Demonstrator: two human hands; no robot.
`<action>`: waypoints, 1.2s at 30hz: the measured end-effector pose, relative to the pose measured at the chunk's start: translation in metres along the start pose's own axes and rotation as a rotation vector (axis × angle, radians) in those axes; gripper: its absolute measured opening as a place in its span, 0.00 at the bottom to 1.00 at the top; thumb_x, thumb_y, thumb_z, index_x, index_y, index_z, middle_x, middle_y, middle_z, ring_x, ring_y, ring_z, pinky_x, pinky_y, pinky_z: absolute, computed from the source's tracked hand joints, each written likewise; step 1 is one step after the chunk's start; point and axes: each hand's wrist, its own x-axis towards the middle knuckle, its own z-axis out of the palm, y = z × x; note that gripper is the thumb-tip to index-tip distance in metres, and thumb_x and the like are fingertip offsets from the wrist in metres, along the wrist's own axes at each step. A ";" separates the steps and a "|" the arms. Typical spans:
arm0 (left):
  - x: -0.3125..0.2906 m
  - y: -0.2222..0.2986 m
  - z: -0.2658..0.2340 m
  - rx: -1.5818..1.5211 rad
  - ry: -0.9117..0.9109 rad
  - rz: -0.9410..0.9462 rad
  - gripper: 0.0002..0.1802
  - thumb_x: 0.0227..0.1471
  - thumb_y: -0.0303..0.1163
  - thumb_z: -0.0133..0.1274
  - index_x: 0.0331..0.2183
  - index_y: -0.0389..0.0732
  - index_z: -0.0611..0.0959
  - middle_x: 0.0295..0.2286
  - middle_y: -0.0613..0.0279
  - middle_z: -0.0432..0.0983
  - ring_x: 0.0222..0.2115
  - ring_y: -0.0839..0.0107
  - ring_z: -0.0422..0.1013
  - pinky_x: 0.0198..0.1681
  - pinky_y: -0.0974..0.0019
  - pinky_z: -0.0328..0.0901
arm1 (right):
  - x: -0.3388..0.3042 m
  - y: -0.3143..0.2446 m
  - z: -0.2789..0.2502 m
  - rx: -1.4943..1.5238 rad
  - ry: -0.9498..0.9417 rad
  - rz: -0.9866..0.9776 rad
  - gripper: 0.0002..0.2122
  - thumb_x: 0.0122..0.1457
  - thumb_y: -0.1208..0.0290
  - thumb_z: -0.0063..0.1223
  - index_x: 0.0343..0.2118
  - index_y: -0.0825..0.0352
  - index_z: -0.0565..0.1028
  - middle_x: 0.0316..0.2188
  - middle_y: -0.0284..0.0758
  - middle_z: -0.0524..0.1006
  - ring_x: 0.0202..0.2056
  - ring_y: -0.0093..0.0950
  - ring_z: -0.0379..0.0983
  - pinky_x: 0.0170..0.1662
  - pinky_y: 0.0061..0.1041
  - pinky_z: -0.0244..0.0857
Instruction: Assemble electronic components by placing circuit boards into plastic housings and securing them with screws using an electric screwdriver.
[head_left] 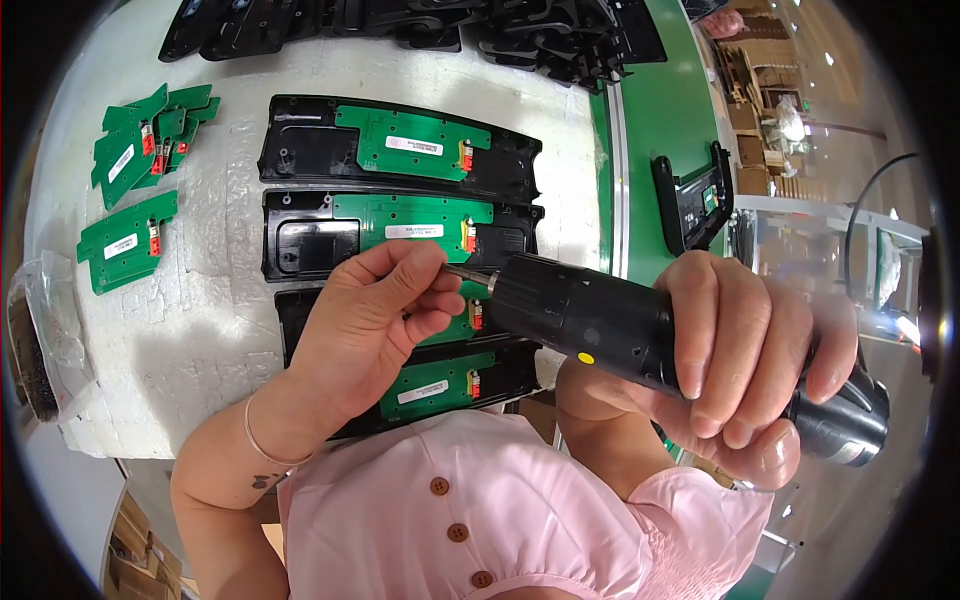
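In my right hand (745, 355) is a black electric screwdriver (590, 320), held level with its bit pointing left. My left hand (385, 310) pinches at the bit's tip; a screw there is too small to make out. Below both hands lie several black plastic housings (300, 140) in a column, each with a green circuit board (425, 143) bearing a white label and a red-and-yellow connector. The second housing from the far side (315, 240) is closest to the bit. My left hand and forearm partly cover the nearer two.
Loose green circuit boards (128, 243) lie at the left on the white foam surface (190, 340). Black plastic parts (430, 25) are heaped at the far edge. A separate black housing (695, 200) rests on the green surface (655, 140) at right. A clear plastic bag (50, 330) sits far left.
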 end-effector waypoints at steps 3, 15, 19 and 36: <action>0.001 0.001 -0.002 -0.025 -0.031 -0.023 0.09 0.49 0.33 0.51 0.31 0.37 0.77 0.26 0.62 0.74 0.25 0.75 0.71 0.29 0.76 0.68 | -0.002 0.001 0.002 0.025 -0.031 -0.034 0.12 0.37 0.79 0.50 0.27 0.63 0.65 0.12 0.23 0.69 0.14 0.14 0.67 0.22 0.11 0.61; 0.003 -0.009 0.010 0.119 -0.036 -0.196 0.24 0.57 0.36 0.36 0.49 0.27 0.61 0.44 0.43 0.65 0.46 0.58 0.64 0.50 0.63 0.60 | 0.002 0.064 -0.031 -0.081 0.278 0.075 0.12 0.41 0.83 0.42 0.33 0.70 0.63 0.15 0.34 0.66 0.13 0.22 0.59 0.20 0.24 0.59; 0.001 -0.007 0.011 0.210 -0.073 -0.169 0.16 0.57 0.34 0.37 0.41 0.31 0.68 0.36 0.48 0.71 0.38 0.60 0.70 0.41 0.68 0.67 | 0.003 0.073 -0.039 -0.090 0.298 0.091 0.12 0.41 0.82 0.43 0.32 0.71 0.64 0.15 0.35 0.66 0.13 0.22 0.60 0.20 0.23 0.60; -0.001 -0.004 0.008 0.166 0.037 -0.075 0.07 0.49 0.29 0.51 0.31 0.36 0.77 0.27 0.63 0.73 0.27 0.77 0.71 0.32 0.78 0.67 | 0.014 0.079 -0.032 -0.278 0.170 0.193 0.08 0.42 0.77 0.39 0.29 0.67 0.63 0.13 0.31 0.59 0.13 0.22 0.54 0.23 0.26 0.55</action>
